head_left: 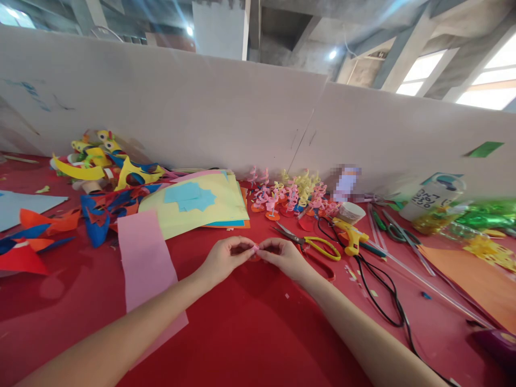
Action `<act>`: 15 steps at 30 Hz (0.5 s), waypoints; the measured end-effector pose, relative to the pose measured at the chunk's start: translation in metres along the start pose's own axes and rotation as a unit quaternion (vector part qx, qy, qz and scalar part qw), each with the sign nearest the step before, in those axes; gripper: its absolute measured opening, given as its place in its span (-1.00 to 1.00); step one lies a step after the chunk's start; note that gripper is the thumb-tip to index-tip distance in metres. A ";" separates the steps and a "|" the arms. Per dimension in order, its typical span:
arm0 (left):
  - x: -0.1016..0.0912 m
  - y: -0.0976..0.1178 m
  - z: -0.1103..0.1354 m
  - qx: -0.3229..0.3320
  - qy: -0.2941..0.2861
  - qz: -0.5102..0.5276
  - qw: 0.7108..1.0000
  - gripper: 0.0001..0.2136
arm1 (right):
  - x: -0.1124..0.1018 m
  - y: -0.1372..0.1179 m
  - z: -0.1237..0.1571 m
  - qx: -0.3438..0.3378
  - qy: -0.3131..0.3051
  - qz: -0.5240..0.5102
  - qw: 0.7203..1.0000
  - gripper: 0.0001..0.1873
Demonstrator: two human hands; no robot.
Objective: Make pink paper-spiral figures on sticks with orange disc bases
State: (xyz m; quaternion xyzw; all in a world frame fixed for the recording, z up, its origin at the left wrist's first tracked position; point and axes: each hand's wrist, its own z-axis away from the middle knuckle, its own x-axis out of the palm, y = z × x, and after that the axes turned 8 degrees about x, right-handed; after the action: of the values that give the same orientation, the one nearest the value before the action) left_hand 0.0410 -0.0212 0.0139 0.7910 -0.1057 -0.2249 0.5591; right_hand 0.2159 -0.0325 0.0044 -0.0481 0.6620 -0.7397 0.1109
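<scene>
My left hand [226, 259] and my right hand [285, 258] meet fingertip to fingertip above the red tabletop [250, 333]. Both pinch a small pink piece of paper [256, 248], mostly hidden by the fingers. Just beyond my right hand lie yellow-handled scissors [322, 244] with blades apart, beside a red-handled pair [322, 269]. A pink paper sheet [149, 263] rests to the left, partly under my left forearm. Farther back stand several small curled pink and yellow paper flowers [288, 196] on red bases.
Yellow paper [193, 215] with blue cut-outs lies behind my left hand. Paper crafts [108, 161] pile up at the left. To the right are a yellow glue gun [350, 236] with a black cord [391, 290], green-handled scissors [397, 231] and orange paper [471, 274]. A white board [181, 107] stands behind.
</scene>
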 end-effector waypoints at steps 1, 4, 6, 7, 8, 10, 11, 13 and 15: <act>0.000 0.000 0.000 -0.002 0.000 0.000 1.000 -0.85 | 0.000 0.000 0.000 0.002 0.000 -0.001 1.000 -0.78; 0.001 0.000 -0.001 -0.009 0.003 0.004 1.000 -0.85 | 0.001 0.000 0.000 0.005 0.009 -0.015 1.000 -0.77; 0.001 0.000 -0.001 -0.010 0.008 0.008 1.000 -0.86 | 0.002 0.000 0.000 0.007 0.012 -0.029 0.999 -0.77; 0.001 0.000 -0.001 -0.010 0.011 0.009 1.000 -0.86 | 0.002 0.000 0.000 0.009 0.012 -0.035 0.999 -0.77; 0.001 0.000 -0.001 -0.008 0.013 0.010 1.000 -0.86 | 0.002 0.000 0.000 0.010 0.013 -0.039 0.999 -0.77; 0.001 0.000 -0.001 -0.004 0.015 0.007 1.000 -0.87 | 0.003 -0.001 0.000 0.012 0.016 -0.040 0.999 -0.78; 0.001 0.000 -0.001 -0.003 0.014 0.006 1.000 -0.87 | 0.003 -0.001 0.000 0.013 0.018 -0.038 0.999 -0.78; 0.001 0.000 -0.001 -0.001 0.012 0.003 1.000 -0.87 | 0.002 -0.001 0.001 0.013 0.017 -0.035 0.999 -0.78; 0.001 0.001 -0.001 -0.002 0.010 0.004 1.000 -0.87 | 0.002 -0.001 0.001 0.011 0.013 -0.036 0.999 -0.78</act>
State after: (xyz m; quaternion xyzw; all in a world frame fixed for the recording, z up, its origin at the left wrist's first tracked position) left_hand 0.0424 -0.0211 0.0144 0.7915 -0.1029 -0.2149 0.5628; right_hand 0.2138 -0.0340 0.0051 -0.0610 0.6534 -0.7507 0.0765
